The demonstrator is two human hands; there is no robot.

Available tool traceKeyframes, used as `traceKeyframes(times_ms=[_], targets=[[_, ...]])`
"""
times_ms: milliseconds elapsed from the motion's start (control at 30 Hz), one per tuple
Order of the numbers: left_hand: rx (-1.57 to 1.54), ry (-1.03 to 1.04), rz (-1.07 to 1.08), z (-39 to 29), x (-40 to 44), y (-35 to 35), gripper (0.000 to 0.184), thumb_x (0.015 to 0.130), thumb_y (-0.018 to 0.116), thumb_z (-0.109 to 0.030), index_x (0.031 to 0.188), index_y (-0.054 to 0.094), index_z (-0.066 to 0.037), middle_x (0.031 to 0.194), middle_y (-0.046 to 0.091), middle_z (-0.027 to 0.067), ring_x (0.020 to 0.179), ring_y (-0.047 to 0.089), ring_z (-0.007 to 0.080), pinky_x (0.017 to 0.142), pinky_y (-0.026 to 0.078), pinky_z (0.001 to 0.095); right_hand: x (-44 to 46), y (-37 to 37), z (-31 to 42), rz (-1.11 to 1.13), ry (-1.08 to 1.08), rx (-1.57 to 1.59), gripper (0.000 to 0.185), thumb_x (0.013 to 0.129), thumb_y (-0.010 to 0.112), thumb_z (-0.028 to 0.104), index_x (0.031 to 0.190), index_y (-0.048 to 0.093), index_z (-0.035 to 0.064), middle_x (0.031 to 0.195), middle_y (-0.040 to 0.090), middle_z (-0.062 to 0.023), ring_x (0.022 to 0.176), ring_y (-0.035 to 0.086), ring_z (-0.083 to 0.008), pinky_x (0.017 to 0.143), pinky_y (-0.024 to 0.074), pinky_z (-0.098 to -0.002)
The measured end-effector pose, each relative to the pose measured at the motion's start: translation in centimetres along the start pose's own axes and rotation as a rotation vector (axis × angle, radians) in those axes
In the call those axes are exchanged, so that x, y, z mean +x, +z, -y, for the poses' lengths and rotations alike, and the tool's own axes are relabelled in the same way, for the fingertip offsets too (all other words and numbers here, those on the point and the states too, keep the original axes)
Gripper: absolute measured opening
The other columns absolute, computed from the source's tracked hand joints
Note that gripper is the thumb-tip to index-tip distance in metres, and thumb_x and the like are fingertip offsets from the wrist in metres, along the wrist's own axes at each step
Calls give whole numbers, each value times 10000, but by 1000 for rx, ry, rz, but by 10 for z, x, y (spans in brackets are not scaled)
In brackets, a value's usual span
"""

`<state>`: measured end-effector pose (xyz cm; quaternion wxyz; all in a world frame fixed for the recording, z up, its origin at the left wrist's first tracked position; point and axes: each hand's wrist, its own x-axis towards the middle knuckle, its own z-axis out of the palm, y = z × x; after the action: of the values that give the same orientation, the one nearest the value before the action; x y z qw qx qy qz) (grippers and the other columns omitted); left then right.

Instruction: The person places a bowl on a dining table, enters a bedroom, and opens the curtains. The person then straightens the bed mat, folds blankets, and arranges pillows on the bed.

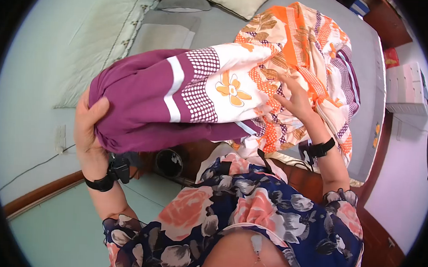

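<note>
A large patterned duvet cover, purple at one end with white bands, dots and orange flowers, stretches across in front of me. My left hand grips its purple end at the left, thumb on top and the other fingers partly hidden by the fabric. Over the crumpled orange and cream part, my right hand is open with its fingers apart, touching or just above the cloth; I cannot tell which. The rest of the cover lies bunched on the bed at the right. Each wrist wears a black band.
The bed has a grey sheet, with a cream pillow at its far side. A pale wall stands on my left, with a cable along it. A white drawer unit is at the right. A dark round object sits below the cover.
</note>
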<state>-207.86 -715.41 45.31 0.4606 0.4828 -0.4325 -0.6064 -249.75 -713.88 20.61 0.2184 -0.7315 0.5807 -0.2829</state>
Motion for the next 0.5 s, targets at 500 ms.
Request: traceKeyframes(times_ms=[500], targets=[[789, -675, 604, 208, -61, -34, 542, 520, 812, -174, 962, 614, 70, 851, 650, 96, 806, 593, 148, 718, 468, 276, -42, 93, -7, 698, -283, -64, 254, 626, 595, 104, 875, 635, 78, 746, 605, -173, 755, 602, -356, 673, 475, -442]])
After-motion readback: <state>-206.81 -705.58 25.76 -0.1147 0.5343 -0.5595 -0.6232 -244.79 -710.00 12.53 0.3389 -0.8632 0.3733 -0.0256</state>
